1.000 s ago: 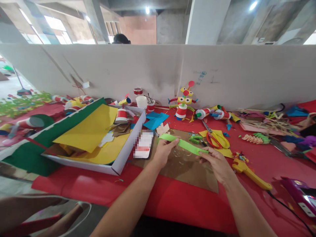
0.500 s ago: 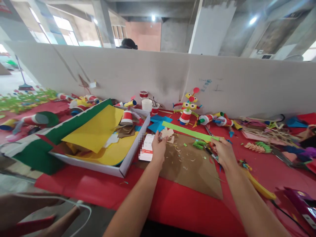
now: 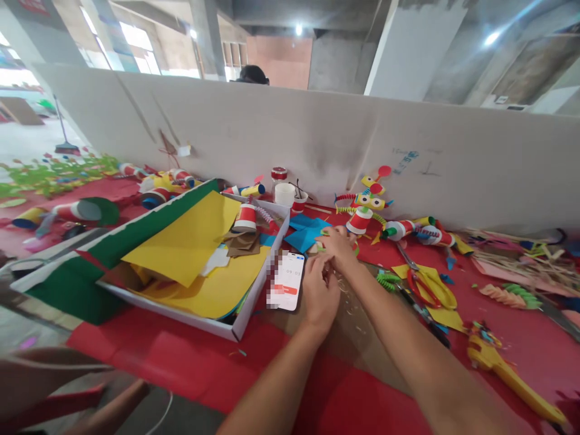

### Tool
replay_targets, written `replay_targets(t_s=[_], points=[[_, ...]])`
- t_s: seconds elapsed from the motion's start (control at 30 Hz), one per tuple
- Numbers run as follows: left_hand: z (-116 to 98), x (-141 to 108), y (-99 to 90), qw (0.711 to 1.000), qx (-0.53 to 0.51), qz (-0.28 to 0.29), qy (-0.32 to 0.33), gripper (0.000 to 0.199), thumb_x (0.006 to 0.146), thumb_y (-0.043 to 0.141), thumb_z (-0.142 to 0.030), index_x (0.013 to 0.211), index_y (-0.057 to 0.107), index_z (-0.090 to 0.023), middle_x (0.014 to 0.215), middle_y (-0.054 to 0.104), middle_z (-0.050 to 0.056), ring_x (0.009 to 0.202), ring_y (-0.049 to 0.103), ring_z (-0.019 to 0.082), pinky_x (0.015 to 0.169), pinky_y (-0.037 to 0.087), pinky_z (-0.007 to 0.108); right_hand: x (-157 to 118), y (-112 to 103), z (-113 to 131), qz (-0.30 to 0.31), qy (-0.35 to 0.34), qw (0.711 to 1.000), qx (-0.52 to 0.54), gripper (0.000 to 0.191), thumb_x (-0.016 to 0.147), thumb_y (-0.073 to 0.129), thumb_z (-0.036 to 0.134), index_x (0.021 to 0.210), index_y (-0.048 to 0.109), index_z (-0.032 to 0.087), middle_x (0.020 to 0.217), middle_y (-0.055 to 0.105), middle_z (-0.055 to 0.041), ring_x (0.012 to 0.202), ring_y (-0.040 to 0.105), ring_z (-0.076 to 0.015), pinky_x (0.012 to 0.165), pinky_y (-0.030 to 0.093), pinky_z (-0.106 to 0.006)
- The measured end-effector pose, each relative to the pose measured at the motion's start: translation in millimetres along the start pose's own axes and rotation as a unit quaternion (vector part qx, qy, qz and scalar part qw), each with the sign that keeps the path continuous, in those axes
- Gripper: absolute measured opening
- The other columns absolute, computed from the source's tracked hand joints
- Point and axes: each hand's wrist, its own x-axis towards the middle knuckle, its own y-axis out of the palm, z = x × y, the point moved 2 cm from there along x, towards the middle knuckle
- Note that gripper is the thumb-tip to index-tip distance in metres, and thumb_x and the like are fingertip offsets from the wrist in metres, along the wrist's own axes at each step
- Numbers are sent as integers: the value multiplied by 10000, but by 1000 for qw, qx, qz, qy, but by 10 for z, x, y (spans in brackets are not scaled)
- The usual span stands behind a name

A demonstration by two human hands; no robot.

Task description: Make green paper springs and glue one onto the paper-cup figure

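Observation:
My right hand (image 3: 339, 249) reaches across to the middle of the table with its fingers bent over a lime-green paper strip (image 3: 325, 232). Only short pieces of the strip show around the fingers. Just below, my left hand (image 3: 321, 293) has curled fingers that meet the right hand; what they pinch is hidden. A phone (image 3: 286, 283) with a lit timer screen lies left of my left hand. Under both hands is a brown cardboard sheet (image 3: 362, 332) with pale scraps. Blue paper (image 3: 303, 234) lies just beyond them.
On the left stands a white box (image 3: 240, 323) holding yellow paper. To the right are scissors (image 3: 428, 289), a green paper coil (image 3: 387, 280) and a yellow glue gun (image 3: 507, 371). A paper-cup figure (image 3: 360, 219) stands near the white partition (image 3: 254, 133).
My right hand has moved left to meet my left hand, and the green strip, stretched straight before, is now bunched at the fingers. Scissors on yellow paper are uncovered. The view has shifted.

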Motion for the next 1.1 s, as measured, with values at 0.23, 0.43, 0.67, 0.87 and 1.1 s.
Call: replay_targets(t_s=[0.23, 0.43, 0.67, 0.87, 1.1], points=[[-84, -69, -14, 997, 41, -9, 59, 330, 789, 425, -54, 1050, 557, -205, 1058, 542, 124, 983, 544, 212, 832, 452, 335, 312, 189, 181, 43, -135, 990, -24, 199, 783, 546, 167, 844, 711, 262, 982, 673, -74, 1029, 443, -275, 870, 230, -471], [-151, -148, 16, 983, 84, 72, 144, 359, 769, 440, -63, 1082, 557, -194, 1039, 573, 106, 956, 555, 203, 834, 470, 321, 266, 271, 102, 19, -160, 986, -31, 251, 857, 439, 151, 819, 686, 185, 858, 695, -93, 933, 501, -221, 955, 133, -453], [-123, -152, 23, 977, 118, 65, 164, 353, 758, 447, -63, 1073, 562, -172, 1028, 578, 98, 933, 563, 192, 815, 488, 313, 239, 333, 29, -15, -116, 993, 9, 270, 844, 428, 133, 825, 692, 187, 830, 710, -92, 848, 564, -221, 874, 270, -413], [-81, -123, 32, 978, 117, 38, 170, 385, 747, 448, -28, 1079, 551, -193, 1041, 568, 90, 979, 543, 191, 855, 469, 318, 140, 220, -66, -45, -104, 990, 79, 339, 787, 477, 110, 1059, 664, 188, 1116, 662, -86, 1023, 555, -211, 867, 379, -312], [-49, -125, -1, 973, 119, 37, 192, 360, 791, 433, -44, 1112, 553, -157, 1038, 575, 113, 990, 547, 181, 854, 459, 310, -801, -143, -265, -122, 0, 980, 155, 321, 890, 360, 209, 1029, 649, 184, 935, 707, -69, 829, 642, -190, 741, 469, -295]])
